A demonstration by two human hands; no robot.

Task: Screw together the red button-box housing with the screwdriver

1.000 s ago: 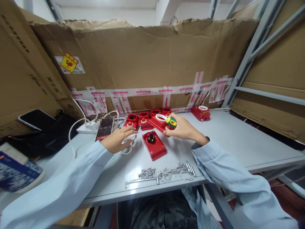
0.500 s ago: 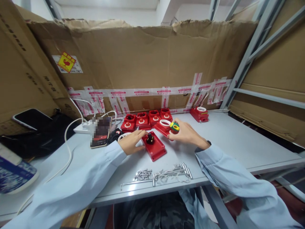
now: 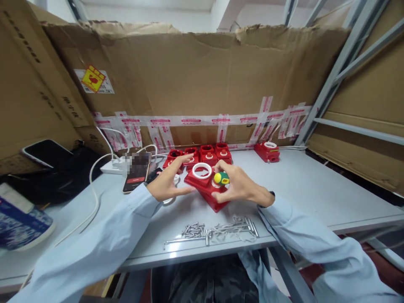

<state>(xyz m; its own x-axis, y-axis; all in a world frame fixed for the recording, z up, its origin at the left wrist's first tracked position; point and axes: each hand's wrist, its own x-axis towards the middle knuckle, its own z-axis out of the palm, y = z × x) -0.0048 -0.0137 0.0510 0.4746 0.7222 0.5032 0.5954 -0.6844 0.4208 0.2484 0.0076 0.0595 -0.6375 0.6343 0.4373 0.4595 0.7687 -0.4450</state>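
Note:
My left hand point(image 3: 166, 185) and my right hand point(image 3: 236, 185) both grip a red box cover with a white ring point(image 3: 202, 174) on top, holding it over the red base plate point(image 3: 217, 202) on the grey table point(image 3: 315, 189). The right hand also holds a screwdriver with a green and yellow handle point(image 3: 221, 178) between its fingers. The cover hides most of the base. A pile of long silver screws point(image 3: 214, 229) lies near the table's front edge, just below my hands.
A row of red boxes point(image 3: 202, 154) stands behind my hands, another red box point(image 3: 267, 150) at the back right. A phone point(image 3: 136, 172), white cable point(image 3: 94, 193) and power strip lie left. Taped cardboard walls the back; a metal shelf frame point(image 3: 325, 84) stands right.
The right hand brought the red cover with the white ring from behind over the base plate. The left hand left the white ring on the table and took hold of the cover's left side.

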